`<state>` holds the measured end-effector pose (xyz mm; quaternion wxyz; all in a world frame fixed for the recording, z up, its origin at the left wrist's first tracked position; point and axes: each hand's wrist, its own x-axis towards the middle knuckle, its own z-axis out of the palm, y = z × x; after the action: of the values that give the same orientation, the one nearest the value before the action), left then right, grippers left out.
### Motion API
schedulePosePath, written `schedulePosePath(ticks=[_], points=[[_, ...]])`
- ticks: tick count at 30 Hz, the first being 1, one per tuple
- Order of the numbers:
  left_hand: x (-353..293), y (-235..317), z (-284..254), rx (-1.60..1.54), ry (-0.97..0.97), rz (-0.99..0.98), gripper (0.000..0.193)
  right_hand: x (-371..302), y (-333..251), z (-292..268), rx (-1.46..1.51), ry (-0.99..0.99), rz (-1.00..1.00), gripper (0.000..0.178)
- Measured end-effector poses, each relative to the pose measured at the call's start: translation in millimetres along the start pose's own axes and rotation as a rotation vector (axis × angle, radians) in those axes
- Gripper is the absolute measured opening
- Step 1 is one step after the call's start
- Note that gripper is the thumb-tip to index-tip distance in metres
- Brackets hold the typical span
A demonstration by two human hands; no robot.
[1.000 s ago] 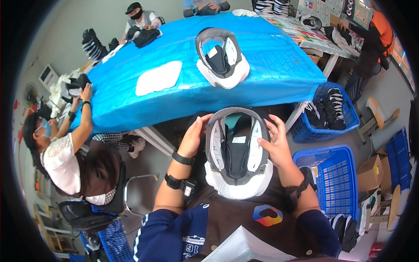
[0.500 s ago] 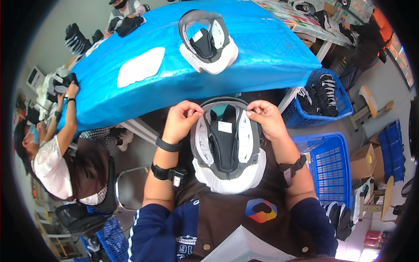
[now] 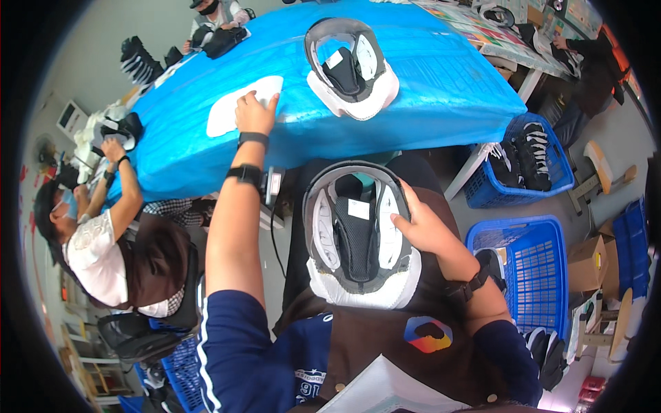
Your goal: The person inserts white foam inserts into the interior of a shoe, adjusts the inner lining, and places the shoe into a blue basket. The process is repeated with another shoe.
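Note:
In my lap lies an unfinished white and grey shoe upper (image 3: 363, 292), its black mesh tongue with a small white label facing up. The fingers of my right hand (image 3: 427, 224) wrap round the upper's right side, with the thumb on its white inner side. My left hand (image 3: 256, 113) reaches out over the blue-covered table, thumb apart and fingertips on a flat white sheet (image 3: 224, 118); none of the sheet looks lifted. To the right of that hand, a second similar shoe upper (image 3: 365, 103) rests on the table.
Blue plastic covers the table (image 3: 441, 103). Two blue baskets stand at my right, the farther basket (image 3: 496, 191) holding black shoes, the nearer basket (image 3: 556, 275) beside me. A co-worker (image 3: 96, 255) sits at my left, handling dark shoes. Other people work at the far left and far right.
My left hand has left the upper's rim and moved forward and left onto the white sheet. My right hand has slid down the upper's right side and grips it there.

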<state>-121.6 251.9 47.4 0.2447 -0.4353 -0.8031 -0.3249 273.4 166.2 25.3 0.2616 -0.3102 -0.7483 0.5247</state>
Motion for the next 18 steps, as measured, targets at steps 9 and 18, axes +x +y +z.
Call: schedulePosePath(ticks=[9, 18], points=[[49, -22, -6, 0.085, -0.261, -0.137, 0.052, -8, 12, -13, 0.013, 0.063, 0.076, 0.069], [-25, 49, -95, -0.668, 0.528, 0.289, 0.015, -5, 2, -10, -0.307, 0.310, 0.001, 0.067]])
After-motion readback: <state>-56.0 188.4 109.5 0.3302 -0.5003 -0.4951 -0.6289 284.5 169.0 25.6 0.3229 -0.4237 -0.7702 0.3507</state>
